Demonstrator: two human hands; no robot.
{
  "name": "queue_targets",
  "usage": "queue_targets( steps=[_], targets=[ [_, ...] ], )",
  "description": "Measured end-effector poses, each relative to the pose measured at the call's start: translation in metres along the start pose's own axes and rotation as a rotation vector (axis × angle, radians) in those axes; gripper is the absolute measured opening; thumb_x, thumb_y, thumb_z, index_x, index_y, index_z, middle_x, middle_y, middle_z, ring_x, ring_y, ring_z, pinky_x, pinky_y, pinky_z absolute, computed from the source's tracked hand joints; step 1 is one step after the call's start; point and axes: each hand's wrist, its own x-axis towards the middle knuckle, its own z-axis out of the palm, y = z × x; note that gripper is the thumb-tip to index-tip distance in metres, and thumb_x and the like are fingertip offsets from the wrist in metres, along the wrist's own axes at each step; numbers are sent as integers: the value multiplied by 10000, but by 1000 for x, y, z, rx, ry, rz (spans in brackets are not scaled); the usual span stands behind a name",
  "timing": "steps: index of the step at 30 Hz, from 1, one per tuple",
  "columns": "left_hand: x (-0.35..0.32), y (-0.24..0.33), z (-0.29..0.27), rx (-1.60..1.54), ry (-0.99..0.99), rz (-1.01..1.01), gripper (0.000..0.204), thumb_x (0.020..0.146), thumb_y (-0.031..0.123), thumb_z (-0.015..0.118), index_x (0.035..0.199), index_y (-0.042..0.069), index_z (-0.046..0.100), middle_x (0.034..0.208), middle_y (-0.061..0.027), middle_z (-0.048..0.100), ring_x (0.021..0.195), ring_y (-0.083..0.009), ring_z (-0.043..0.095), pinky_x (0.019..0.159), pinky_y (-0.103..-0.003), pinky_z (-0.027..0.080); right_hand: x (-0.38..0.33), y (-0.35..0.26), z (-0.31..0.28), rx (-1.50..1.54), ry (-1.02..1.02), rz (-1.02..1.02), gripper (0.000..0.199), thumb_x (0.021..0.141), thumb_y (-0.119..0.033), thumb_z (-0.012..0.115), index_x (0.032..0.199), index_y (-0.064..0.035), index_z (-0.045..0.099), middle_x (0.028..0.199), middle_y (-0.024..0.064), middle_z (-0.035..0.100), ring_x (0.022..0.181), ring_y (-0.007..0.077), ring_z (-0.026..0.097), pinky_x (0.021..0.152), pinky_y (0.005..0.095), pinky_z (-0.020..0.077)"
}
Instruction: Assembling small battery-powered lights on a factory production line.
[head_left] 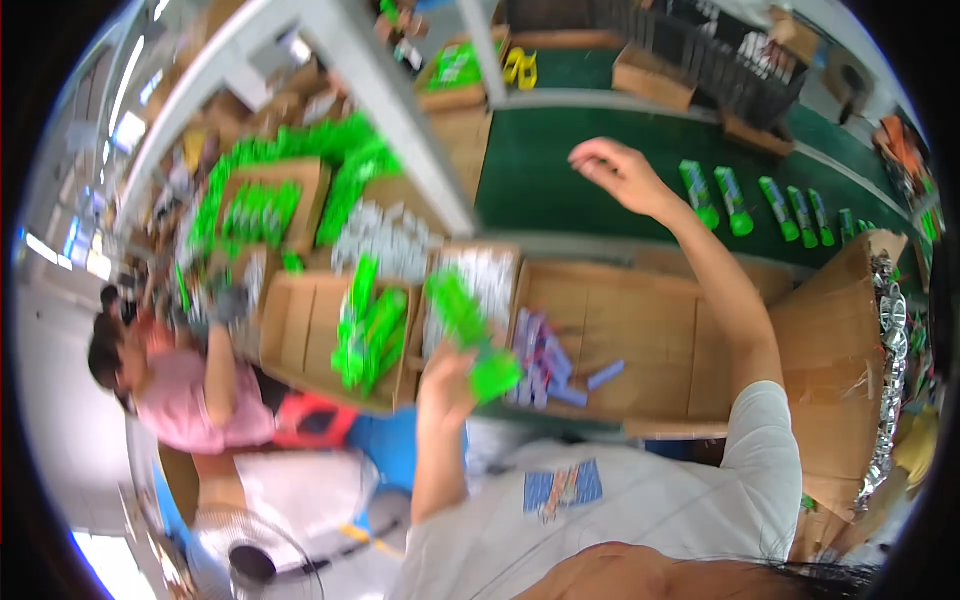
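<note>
My left hand (pixel 447 388) is closed around a bright green long package (pixel 462 310), tilted and smeared by motion, above the boxes in front of me. My right hand (pixel 628 180) reaches out over the green conveyor belt (pixel 540 165). Its fingers are loosely curved and apart from the thumb, with nothing seen between them. Nearest to it on the belt, several green-and-white tube-shaped packages (pixel 735 200) lie in a row toward the right. More green packages (pixel 370 335) are piled in the cardboard box (pixel 300 320) left of my left hand.
A long cardboard box (pixel 655 340) holds small purple sticks (pixel 545 365) at its left end. White pieces (pixel 380 240) are heaped farther back, near a white metal post (pixel 415 130). A tall carton (pixel 835 370) stands at right. A co-worker in pink (pixel 200 405) works at left, near a fan (pixel 250 560).
</note>
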Motion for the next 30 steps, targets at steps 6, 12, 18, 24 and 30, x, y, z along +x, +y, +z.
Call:
queue_targets(
  steps=[6, 12, 18, 24, 30],
  targets=[
    [3, -15, 25, -181, -22, -59, 492, 845, 159, 546, 1301, 21, 427, 1193, -119, 539, 1077, -264, 557, 958, -420, 460, -72, -150, 87, -234, -424, -742, 227, 800, -65, 619, 1016, -126, 656, 1152, 42, 591, 1055, 256, 568, 885, 381, 489],
    [-21, -38, 16, 73, 37, 45, 595, 753, -28, 432, 1339, 39, 362, 1158, -125, 535, 1028, -258, 590, 822, -423, 554, -95, -167, 105, 733, -352, 592, 56, 880, -81, 642, 894, -32, 664, 850, 36, 634, 666, 60, 589, 581, 200, 453],
    [-24, -54, 12, 394, 35, 308, 636, 804, -89, 427, 1391, 47, 225, 1186, -94, 468, 1076, -150, 498, 879, -287, 469, -100, -180, 120, 205, -307, 201, 99, 812, -128, 705, 847, -37, 686, 751, 40, 599, 624, 101, 560, 527, 257, 438],
    [-24, -50, 15, 222, 183, 436, 678, 815, -91, 430, 1436, 112, 250, 1247, -93, 457, 1067, -173, 514, 890, -320, 485, -114, -156, 137, 718, -345, 711, 50, 937, -65, 569, 913, -26, 552, 837, -31, 543, 759, 15, 491, 635, 198, 423],
    [-23, -55, 5, 200, 64, 378, 708, 782, -107, 413, 1435, 109, 242, 1233, -125, 459, 991, -174, 559, 759, -291, 527, -102, -157, 138, 647, -223, 436, 62, 901, -68, 595, 890, -19, 557, 890, 12, 545, 807, 67, 526, 709, 236, 445]
  ],
)
